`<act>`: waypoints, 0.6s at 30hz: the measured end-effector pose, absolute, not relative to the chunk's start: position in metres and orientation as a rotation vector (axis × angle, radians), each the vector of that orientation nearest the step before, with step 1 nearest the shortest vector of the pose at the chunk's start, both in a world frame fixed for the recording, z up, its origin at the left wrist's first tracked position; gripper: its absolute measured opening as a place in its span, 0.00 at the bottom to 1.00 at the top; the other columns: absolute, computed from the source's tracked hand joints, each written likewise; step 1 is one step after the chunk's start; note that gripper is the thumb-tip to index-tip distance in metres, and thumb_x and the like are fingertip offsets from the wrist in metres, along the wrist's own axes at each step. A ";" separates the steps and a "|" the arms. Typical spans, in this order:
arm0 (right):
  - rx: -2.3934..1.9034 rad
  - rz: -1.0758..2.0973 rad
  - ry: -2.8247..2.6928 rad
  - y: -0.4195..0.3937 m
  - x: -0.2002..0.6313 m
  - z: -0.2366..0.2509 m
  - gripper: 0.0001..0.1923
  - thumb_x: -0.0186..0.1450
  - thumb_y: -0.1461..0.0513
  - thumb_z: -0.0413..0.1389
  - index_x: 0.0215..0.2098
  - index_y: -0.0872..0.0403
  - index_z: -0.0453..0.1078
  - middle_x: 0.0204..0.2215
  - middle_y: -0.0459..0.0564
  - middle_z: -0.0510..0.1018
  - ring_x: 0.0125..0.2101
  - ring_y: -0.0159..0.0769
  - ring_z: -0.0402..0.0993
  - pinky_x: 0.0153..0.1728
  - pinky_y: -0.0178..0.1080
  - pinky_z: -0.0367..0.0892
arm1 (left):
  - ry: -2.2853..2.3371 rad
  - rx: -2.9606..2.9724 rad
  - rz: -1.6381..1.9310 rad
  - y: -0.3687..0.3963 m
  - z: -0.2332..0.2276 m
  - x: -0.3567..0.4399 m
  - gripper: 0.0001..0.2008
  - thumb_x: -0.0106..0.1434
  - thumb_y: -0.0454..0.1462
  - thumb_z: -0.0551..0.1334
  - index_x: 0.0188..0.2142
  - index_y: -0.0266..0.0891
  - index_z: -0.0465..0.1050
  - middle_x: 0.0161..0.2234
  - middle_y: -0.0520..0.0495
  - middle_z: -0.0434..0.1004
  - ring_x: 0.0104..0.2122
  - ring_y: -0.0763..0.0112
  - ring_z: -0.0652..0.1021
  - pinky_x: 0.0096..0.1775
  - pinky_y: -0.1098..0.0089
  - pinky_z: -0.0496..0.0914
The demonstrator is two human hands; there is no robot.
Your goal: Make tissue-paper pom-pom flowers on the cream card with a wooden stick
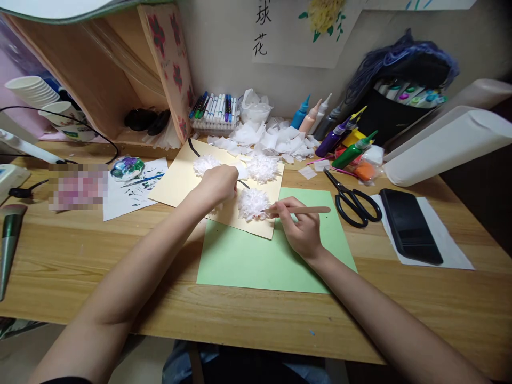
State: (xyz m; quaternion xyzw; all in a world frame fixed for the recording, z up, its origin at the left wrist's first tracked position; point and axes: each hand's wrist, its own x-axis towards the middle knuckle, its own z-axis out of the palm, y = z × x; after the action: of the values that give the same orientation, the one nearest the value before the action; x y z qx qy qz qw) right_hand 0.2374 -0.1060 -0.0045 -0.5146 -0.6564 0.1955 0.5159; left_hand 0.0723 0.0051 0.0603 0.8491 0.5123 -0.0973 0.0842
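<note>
While a blurred patch (78, 185) hides something on the desk's left, my left hand (219, 182) lies curled, knuckles up, on the cream card (176, 184), covering part of its tissue flowers (253, 203). Further right, my right hand (301, 230) pinches a wooden stick (304, 210) whose tip touches one flower, above green paper (256, 261) on the wooden desk (80, 266).

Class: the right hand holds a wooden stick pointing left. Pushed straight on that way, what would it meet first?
Probably the white tissue-paper flower on the cream paper: the wooden stick in the right hand already has its tip at the flower's edge.
</note>
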 end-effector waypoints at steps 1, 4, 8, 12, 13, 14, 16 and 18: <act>-1.221 0.428 -1.587 -0.107 0.239 -0.004 0.12 0.67 0.62 0.50 0.28 0.52 0.70 0.26 0.47 0.77 0.28 0.34 0.76 0.30 0.38 0.70 | 1.525 2.538 -0.289 0.005 0.060 0.072 0.07 0.51 0.31 0.61 0.30 0.37 0.77 0.32 0.42 0.79 0.33 0.61 0.77 0.32 0.69 0.67; -1.191 0.378 -1.587 -0.110 0.243 -0.005 0.11 0.67 0.63 0.50 0.29 0.53 0.70 0.24 0.46 0.76 0.26 0.33 0.74 0.29 0.38 0.69 | 1.490 2.543 -0.263 0.009 0.062 0.067 0.06 0.51 0.32 0.61 0.28 0.38 0.77 0.32 0.44 0.79 0.32 0.63 0.77 0.30 0.70 0.66; -1.175 0.384 -1.559 -0.112 0.246 -0.007 0.11 0.67 0.64 0.49 0.29 0.53 0.70 0.23 0.46 0.74 0.24 0.32 0.73 0.28 0.38 0.67 | 1.588 2.523 -0.064 0.022 0.068 0.051 0.06 0.54 0.36 0.61 0.30 0.40 0.77 0.34 0.45 0.79 0.35 0.62 0.76 0.32 0.69 0.65; -1.160 0.390 -1.575 -0.111 0.245 -0.008 0.10 0.67 0.64 0.49 0.29 0.53 0.70 0.23 0.45 0.74 0.24 0.31 0.72 0.27 0.37 0.67 | 1.586 2.593 0.082 0.032 0.069 0.040 0.11 0.55 0.40 0.62 0.38 0.39 0.75 0.40 0.46 0.78 0.40 0.62 0.75 0.35 0.69 0.66; -1.156 0.389 -1.581 -0.111 0.245 -0.008 0.10 0.67 0.64 0.49 0.29 0.53 0.70 0.23 0.45 0.74 0.24 0.31 0.72 0.28 0.37 0.66 | 1.543 2.636 0.082 0.033 0.067 0.041 0.13 0.55 0.40 0.62 0.40 0.38 0.74 0.41 0.45 0.78 0.41 0.62 0.75 0.35 0.69 0.66; -1.156 0.389 -1.586 -0.111 0.245 -0.008 0.10 0.67 0.64 0.49 0.29 0.53 0.70 0.23 0.45 0.74 0.24 0.31 0.72 0.28 0.37 0.66 | 1.505 2.680 0.072 0.032 0.064 0.043 0.13 0.55 0.39 0.61 0.40 0.38 0.74 0.41 0.44 0.77 0.41 0.61 0.75 0.36 0.69 0.66; -1.159 0.391 -1.592 -0.111 0.244 -0.007 0.10 0.67 0.65 0.49 0.29 0.53 0.70 0.23 0.45 0.74 0.24 0.32 0.72 0.28 0.37 0.66 | 1.484 2.751 0.025 0.031 0.056 0.049 0.11 0.56 0.36 0.59 0.38 0.36 0.75 0.40 0.42 0.78 0.41 0.60 0.75 0.37 0.67 0.66; -1.158 0.394 -1.595 -0.111 0.244 -0.007 0.10 0.67 0.65 0.49 0.29 0.53 0.70 0.23 0.45 0.74 0.24 0.32 0.72 0.28 0.37 0.66 | 1.504 2.786 -0.025 0.030 0.049 0.056 0.10 0.55 0.32 0.57 0.34 0.35 0.76 0.37 0.40 0.78 0.38 0.59 0.76 0.38 0.65 0.65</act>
State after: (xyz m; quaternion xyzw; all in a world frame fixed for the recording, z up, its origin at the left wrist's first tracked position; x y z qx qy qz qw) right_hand 0.2444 -0.1107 -0.0069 -0.4864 -0.6699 0.1653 0.5360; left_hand 0.0559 0.0301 0.0493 0.8799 0.4750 -0.0079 -0.0123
